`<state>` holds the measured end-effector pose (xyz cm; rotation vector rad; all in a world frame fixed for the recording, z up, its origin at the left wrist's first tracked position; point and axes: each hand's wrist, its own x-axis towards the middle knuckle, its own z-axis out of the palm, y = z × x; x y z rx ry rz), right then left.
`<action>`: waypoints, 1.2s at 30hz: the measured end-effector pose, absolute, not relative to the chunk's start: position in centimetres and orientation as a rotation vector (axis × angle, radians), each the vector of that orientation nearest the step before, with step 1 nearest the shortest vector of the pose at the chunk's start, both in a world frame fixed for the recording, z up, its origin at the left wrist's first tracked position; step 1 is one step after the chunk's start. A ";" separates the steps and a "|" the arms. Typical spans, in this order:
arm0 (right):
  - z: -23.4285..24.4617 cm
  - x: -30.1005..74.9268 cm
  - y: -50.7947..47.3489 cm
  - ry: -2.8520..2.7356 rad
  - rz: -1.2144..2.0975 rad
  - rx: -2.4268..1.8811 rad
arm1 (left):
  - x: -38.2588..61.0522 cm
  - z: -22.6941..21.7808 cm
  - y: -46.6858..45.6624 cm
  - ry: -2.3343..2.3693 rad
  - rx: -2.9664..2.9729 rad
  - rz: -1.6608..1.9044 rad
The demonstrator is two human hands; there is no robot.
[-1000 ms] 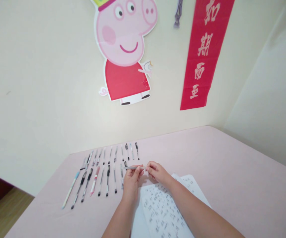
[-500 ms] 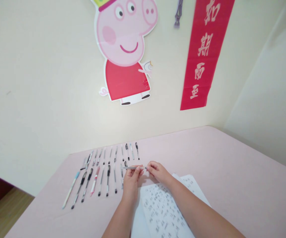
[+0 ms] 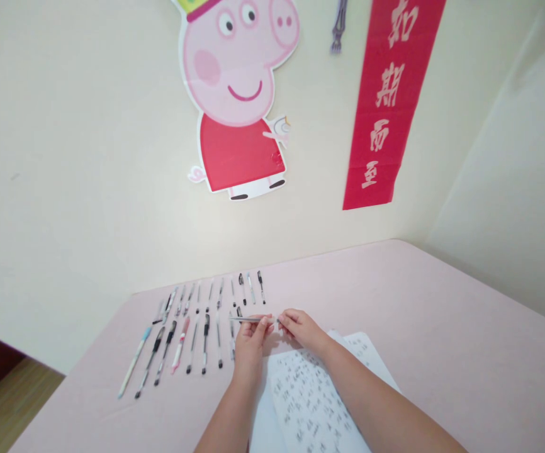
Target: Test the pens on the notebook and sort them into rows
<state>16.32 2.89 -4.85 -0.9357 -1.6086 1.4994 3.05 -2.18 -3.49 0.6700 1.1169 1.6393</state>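
Observation:
My left hand (image 3: 250,343) and my right hand (image 3: 301,328) meet just above a pink table (image 3: 442,352). Both pinch one thin pen (image 3: 248,319) that lies level between them, the left on its middle, the right on its right end. Its tip points left. Under my forearms lies a white sheet of paper (image 3: 310,402) covered in handwriting. To the left of my hands, several pens (image 3: 192,336) lie side by side in a near row, and more pens (image 3: 220,290) form a far row by the wall.
The table stands in a corner against cream walls. A cartoon pig cut-out (image 3: 239,94) and a red banner (image 3: 386,100) with pale characters hang on the wall behind. Wooden floor (image 3: 3,409) shows at the lower left past the table's edge.

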 end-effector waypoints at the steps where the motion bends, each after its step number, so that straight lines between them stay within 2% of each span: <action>1: -4.8 16.4 2.8 -1.603 1.486 -0.932 | 3.0 -3.5 -2.2 1.118 0.671 1.640; 12: -4.4 16.2 2.9 -1.475 1.486 -0.892 | 3.1 -3.4 -2.1 1.135 0.653 1.662; 19: -4.9 16.2 2.8 -1.599 1.475 -0.950 | 3.0 -3.7 -2.1 1.134 0.668 1.657; 27: -4.6 16.3 2.9 -1.580 1.364 -0.856 | 3.0 -3.5 -2.1 1.122 0.633 1.656; 36: -4.9 16.4 2.9 -1.620 1.457 -0.944 | 3.2 -3.4 -2.2 1.113 0.641 1.656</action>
